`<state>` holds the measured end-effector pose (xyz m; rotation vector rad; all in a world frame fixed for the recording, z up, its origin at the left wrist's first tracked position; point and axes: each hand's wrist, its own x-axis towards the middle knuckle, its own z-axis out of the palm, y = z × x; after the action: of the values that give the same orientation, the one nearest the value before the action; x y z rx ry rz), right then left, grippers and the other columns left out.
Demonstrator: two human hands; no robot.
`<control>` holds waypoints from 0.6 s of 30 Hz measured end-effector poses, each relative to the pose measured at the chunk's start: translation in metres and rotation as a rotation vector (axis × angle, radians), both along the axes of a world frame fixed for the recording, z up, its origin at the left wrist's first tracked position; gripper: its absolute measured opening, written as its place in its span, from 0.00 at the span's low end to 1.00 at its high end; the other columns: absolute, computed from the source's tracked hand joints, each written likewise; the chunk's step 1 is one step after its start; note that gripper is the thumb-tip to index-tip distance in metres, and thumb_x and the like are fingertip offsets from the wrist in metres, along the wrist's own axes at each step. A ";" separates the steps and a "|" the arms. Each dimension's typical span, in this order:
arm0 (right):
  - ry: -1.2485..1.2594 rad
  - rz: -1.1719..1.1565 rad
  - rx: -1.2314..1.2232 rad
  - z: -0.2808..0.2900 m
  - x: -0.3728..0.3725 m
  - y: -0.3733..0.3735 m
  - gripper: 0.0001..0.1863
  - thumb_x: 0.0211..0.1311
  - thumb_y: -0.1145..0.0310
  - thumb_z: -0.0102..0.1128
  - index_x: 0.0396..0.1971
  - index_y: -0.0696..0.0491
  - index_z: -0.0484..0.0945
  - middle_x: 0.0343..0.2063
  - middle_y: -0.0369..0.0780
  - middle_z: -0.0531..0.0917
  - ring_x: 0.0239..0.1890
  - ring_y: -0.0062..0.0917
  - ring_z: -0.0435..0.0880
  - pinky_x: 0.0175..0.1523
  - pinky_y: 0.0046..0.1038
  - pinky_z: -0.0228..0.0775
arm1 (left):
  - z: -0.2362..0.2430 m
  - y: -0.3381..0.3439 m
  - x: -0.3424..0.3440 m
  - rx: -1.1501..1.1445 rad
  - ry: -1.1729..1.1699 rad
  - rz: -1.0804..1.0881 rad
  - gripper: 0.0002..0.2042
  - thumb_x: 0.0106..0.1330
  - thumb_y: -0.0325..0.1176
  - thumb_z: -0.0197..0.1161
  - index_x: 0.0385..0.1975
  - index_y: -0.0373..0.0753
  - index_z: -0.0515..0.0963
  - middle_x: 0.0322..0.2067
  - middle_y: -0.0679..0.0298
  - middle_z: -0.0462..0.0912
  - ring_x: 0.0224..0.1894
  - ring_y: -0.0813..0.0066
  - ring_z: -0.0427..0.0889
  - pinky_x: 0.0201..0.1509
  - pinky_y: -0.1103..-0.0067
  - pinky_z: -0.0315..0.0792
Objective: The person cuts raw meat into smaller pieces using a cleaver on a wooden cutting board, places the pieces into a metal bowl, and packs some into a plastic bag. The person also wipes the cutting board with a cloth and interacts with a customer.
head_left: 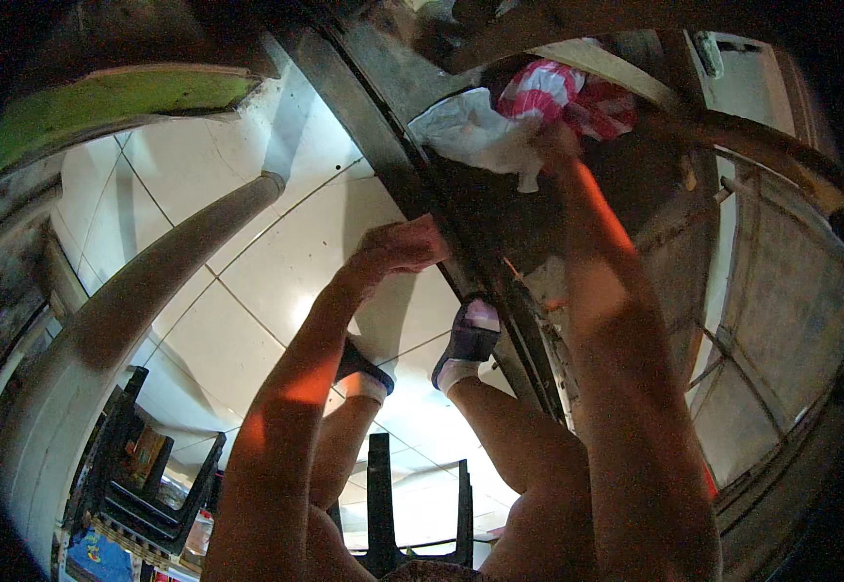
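Handling the bags seems the step in hand. Right of the dark strip [405, 175], the right hand [558, 145] meets a white bag [470, 131] and a red-and-white bag [546, 89]; I cannot tell its grip. At the strip's left edge, the left hand [380, 250] grasps a pink item [420, 244]. Lifting either bag would call for a firm hold.

Glossy white floor tiles [286, 252] lay left of a long, dark, grooved strip [383, 126], which ran diagonally. A thick, pale grey cylindrical pole [112, 330] crossed the left side. Upper left: a curved green panel [121, 97]. Lower left: black plastic furniture with legs [150, 514]. Far right: a dull grey, ribbed panel [781, 310].
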<state>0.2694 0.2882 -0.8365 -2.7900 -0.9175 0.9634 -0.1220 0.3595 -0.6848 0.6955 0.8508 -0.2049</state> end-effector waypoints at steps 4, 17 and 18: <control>-0.172 -0.083 0.424 0.007 -0.075 -0.030 0.22 0.52 0.58 0.68 0.41 0.58 0.79 0.37 0.44 0.84 0.38 0.38 0.84 0.44 0.35 0.75 | 0.015 -0.002 -0.030 0.120 0.026 -0.070 0.25 0.58 0.46 0.69 0.51 0.36 0.78 0.44 0.63 0.84 0.48 0.74 0.80 0.56 0.76 0.72; 0.319 -0.532 0.877 0.170 -0.322 -0.012 0.05 0.56 0.75 0.55 0.34 0.54 0.75 0.36 0.41 0.77 0.40 0.33 0.76 0.47 0.31 0.68 | 0.101 -0.023 -0.091 0.742 -0.081 -0.001 0.19 0.55 0.28 0.68 0.48 0.32 0.78 0.44 0.62 0.83 0.53 0.72 0.78 0.64 0.73 0.66; 0.207 -0.391 0.777 0.196 -0.329 -0.014 0.07 0.53 0.75 0.57 0.33 0.55 0.75 0.36 0.42 0.76 0.40 0.35 0.76 0.48 0.31 0.68 | 0.110 -0.021 -0.098 0.654 -0.096 0.065 0.19 0.55 0.27 0.67 0.48 0.32 0.78 0.45 0.62 0.83 0.54 0.71 0.77 0.65 0.73 0.66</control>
<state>-0.0592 0.2742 -0.6409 -2.0492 -0.5233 0.6304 -0.2198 0.3381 -0.5751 1.2737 0.8474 0.1771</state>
